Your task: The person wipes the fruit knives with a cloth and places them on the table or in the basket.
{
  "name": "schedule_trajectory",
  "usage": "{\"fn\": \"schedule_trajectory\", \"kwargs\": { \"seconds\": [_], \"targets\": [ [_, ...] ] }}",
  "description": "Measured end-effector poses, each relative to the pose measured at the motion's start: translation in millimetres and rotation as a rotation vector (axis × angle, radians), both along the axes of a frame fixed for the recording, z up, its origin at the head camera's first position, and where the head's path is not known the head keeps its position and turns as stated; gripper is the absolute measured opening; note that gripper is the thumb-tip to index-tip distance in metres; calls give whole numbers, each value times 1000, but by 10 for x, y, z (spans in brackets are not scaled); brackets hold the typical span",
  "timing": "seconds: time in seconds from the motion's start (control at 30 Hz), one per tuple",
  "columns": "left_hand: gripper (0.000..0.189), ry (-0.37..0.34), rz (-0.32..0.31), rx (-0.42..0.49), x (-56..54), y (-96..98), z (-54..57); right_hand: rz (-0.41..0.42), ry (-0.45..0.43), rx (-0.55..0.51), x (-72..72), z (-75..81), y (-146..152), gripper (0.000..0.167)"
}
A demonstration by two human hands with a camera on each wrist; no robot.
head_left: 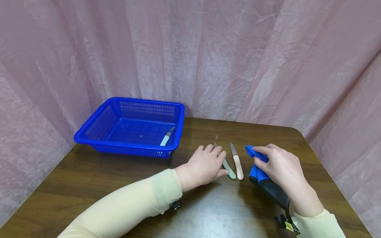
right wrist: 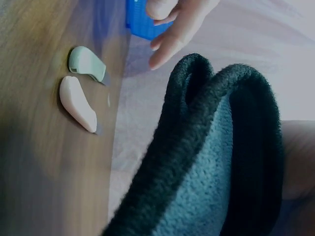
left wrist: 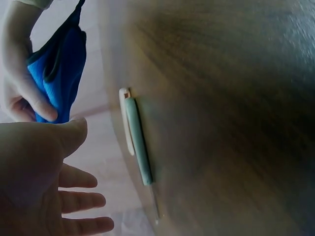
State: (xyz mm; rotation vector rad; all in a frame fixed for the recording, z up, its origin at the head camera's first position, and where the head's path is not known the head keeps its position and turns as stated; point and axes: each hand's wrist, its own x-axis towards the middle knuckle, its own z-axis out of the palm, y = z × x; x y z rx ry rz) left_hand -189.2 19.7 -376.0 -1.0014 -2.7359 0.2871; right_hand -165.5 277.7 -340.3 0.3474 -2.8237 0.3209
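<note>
Over the table, my left hand (head_left: 205, 167) reaches out palm down with its fingers extended. It partly covers the green-handled knife (head_left: 229, 172) in the head view; in the left wrist view a gap shows between the fingers and this knife (left wrist: 138, 142). Just right of it lies a knife with a pale peach handle (head_left: 238, 168), blade pointing away. My right hand (head_left: 284, 167) pinches a blue cloth (head_left: 256, 172) with black edging between thumb and fingers, to the right of both knives. Folds of the cloth (right wrist: 197, 182) fill much of the right wrist view.
At the back left stands a blue plastic basket (head_left: 125, 148) with slotted walls. Inside it, near the right wall, lies a knife with a pale bluish handle (head_left: 164, 140). A pink curtain (head_left: 208, 59) hangs behind the brown wooden table (head_left: 137, 172).
</note>
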Motion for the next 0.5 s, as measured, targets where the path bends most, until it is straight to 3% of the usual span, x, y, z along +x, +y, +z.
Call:
{"fn": "schedule_trajectory", "kwargs": {
  "seconds": [0.5],
  "targets": [
    [63,-51,-36,-40,77,167,-130,3,-9,2,-10,2,12,36]
  ]
}}
